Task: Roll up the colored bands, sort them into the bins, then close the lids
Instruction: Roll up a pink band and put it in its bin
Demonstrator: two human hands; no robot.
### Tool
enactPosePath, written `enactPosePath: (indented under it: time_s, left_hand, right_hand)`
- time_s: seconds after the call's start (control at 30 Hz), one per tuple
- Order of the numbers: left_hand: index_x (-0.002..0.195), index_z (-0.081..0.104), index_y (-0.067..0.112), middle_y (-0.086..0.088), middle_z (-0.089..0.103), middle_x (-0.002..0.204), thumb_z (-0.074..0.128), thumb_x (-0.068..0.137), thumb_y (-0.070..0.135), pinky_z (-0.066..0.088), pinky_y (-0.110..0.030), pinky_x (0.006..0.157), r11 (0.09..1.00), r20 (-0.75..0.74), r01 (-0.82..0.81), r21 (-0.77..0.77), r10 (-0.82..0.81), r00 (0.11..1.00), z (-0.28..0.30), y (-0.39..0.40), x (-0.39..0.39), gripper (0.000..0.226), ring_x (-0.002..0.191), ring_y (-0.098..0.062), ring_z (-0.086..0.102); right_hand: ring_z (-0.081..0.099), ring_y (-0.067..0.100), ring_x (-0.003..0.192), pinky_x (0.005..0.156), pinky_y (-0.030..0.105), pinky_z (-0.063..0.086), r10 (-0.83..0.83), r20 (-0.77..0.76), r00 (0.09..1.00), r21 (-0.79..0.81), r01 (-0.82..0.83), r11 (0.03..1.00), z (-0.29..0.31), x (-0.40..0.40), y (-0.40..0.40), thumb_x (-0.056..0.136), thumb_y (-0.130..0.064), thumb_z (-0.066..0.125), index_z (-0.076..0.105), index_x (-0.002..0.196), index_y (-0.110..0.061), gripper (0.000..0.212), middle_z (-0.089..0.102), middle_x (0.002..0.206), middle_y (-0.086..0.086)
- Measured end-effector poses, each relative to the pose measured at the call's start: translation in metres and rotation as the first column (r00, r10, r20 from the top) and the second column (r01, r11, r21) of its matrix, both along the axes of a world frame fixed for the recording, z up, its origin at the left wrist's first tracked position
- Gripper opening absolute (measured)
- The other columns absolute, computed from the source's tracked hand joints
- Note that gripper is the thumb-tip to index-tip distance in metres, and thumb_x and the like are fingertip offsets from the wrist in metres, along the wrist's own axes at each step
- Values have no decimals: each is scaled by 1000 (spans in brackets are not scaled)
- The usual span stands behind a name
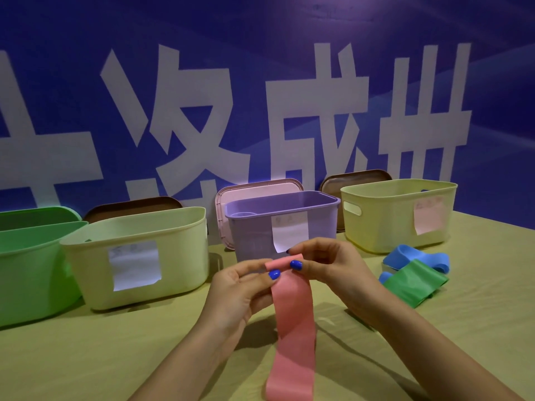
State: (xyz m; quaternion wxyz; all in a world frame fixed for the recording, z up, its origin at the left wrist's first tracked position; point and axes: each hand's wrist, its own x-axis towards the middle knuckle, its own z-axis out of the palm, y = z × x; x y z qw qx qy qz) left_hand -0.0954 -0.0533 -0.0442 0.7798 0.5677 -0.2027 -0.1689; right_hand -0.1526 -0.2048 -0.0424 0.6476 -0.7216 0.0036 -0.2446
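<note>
Fingers: those of the left hand (240,287) and the right hand (327,264) are closed in a pinch on the top end of the pink band (292,314), thumbs in front, at either side of a small rolled portion.
Pink band: it is held above the desk (115,357), just in front of the purple bin (283,224); its length hangs down toward the lower edge of the view.
Purple bin: it is open, with a paper label (289,231) stuck on its front; what lies inside cannot be told.
Pink lid (249,192): it is leaned upright behind the purple bin.
Pale yellow bin (139,256): it is set left of the purple bin, open, labelled with white paper; a brown lid (133,206) is seen behind it.
Green bin (31,267): it is placed at the far left, partly cut off by the frame.
Yellow bin (399,215): it is set at the right, open, with a pink note on its front and a second brown lid (356,180) behind.
Loose bands: a green band (414,282) is laid over blue bands (417,257) on the desk, in front of the yellow bin and right of the hands.
Backdrop: a blue wall (260,39) with large white characters is seen behind the bins.
</note>
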Motion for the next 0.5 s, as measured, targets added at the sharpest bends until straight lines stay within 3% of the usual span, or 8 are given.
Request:
enactPosePath:
  time_s: [0.1,0.3,0.4,0.5]
  left_hand:
    - [91,70,-2,-20,73,88,60,80,-9,58,-25,59,999,-7,51,-4,-51,999,2,2,-2,16,73,-23,72]
    - [83,71,1,-18,73,81,55,85,-7,57,-23,55,997,-23,47,-53,-49,999,6,1,-5,18,67,-20,72]
    - [88,69,-1,-16,73,80,53,85,-9,57,-23,55,997,-12,26,-71,-27,1000,7,2,-4,19,66,-18,70]
    - [89,68,0,-13,73,77,55,83,-11,58,-23,57,997,8,12,-81,-11,1000,7,2,-3,19,64,-17,69]
  right_hand:
    - [66,9,74,67,20,52,-15,23,1000,-64,16,998,1,-1,0,79,-3,69,71,83,-19,17,71,75,0]
    - [68,14,84,74,25,55,-1,39,999,-110,6,994,2,-3,0,77,-7,72,71,89,-25,21,72,86,4]
    - [68,11,82,72,22,54,40,52,998,-47,-37,998,3,-4,2,72,-19,70,69,97,-22,26,72,86,1]
    - [66,10,69,66,20,54,43,104,994,69,-50,996,6,-5,4,76,-33,57,69,97,-13,31,68,75,5]
